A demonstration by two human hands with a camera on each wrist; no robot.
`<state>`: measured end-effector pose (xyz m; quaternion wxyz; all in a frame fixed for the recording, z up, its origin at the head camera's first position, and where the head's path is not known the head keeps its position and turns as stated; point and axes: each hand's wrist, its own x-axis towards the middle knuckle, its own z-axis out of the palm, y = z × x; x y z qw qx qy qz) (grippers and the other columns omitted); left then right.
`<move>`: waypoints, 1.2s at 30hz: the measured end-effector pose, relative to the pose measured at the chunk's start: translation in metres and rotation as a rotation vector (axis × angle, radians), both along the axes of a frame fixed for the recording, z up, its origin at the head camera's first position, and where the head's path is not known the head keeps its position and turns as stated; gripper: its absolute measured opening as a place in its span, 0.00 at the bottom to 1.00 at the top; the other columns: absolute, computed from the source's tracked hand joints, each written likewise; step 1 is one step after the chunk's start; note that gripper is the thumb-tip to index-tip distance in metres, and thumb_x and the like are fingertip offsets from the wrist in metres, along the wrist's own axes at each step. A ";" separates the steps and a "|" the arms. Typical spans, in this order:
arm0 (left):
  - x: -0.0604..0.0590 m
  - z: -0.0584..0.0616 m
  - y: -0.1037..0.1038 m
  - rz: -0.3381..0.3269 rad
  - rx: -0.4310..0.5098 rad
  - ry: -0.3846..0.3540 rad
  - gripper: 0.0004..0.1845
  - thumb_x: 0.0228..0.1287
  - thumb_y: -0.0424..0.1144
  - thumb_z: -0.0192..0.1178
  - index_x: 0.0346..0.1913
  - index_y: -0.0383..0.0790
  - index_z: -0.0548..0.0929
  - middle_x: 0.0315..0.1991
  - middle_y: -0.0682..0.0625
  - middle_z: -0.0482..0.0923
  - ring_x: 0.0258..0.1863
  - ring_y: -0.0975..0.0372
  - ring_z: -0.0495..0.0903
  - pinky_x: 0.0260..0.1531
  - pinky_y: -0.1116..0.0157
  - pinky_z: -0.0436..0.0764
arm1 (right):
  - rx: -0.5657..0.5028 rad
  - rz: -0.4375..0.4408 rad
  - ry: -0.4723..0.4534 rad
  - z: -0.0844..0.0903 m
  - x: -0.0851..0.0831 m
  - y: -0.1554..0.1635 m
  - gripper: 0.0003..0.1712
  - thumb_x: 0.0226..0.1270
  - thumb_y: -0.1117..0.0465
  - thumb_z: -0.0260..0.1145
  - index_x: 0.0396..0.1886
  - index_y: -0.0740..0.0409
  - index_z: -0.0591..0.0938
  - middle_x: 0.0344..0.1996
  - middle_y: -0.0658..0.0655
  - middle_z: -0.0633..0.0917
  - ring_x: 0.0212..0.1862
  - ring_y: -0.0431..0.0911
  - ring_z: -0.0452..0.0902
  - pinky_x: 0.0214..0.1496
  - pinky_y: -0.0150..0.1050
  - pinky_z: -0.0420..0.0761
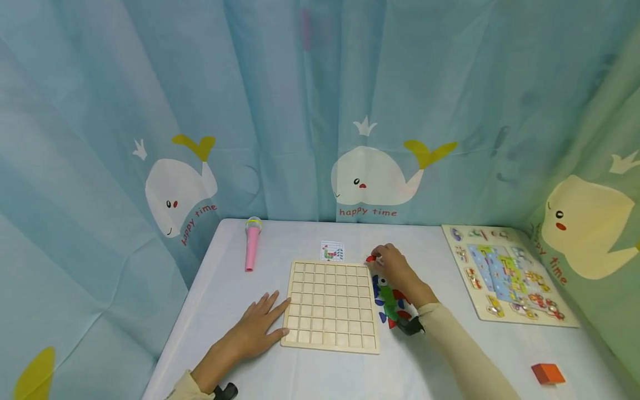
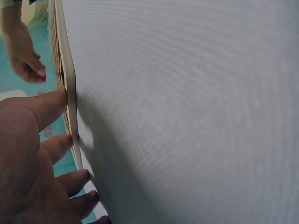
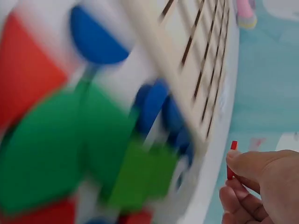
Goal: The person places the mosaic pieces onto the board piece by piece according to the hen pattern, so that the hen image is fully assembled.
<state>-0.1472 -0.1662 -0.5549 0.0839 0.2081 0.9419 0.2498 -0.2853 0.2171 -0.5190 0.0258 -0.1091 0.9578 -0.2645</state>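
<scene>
A square wooden grid board (image 1: 332, 304) lies on the white table with bare cells. My left hand (image 1: 257, 325) rests at its left edge, fingers spread; in the left wrist view the thumb and fingertips touch the board's rim (image 2: 69, 70). Between thumb and fingers my right hand (image 1: 395, 269) pinches a small flat red piece (image 3: 231, 161), just off the board's far right corner. Loose flat pieces lie along the board's right side: green pieces (image 1: 387, 300), blue half-rounds (image 3: 100, 39) and red pieces (image 3: 25, 70). My right wrist and its camera partly cover this pile.
Behind the board lies a small picture card (image 1: 332, 251). A pink toy microphone (image 1: 252, 244) is at the back left. To the right lie a wooden picture puzzle (image 1: 510, 278) and, nearer, an orange block (image 1: 548, 374). A whale-print curtain (image 1: 290, 111) hangs around the table.
</scene>
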 end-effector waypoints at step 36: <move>0.002 0.018 0.002 -0.004 -0.011 -0.052 0.35 0.79 0.52 0.60 0.82 0.46 0.66 0.83 0.37 0.56 0.82 0.37 0.53 0.77 0.32 0.54 | -0.007 0.395 0.150 -0.013 0.018 -0.138 0.03 0.71 0.67 0.73 0.41 0.61 0.86 0.39 0.56 0.83 0.43 0.50 0.80 0.48 0.47 0.85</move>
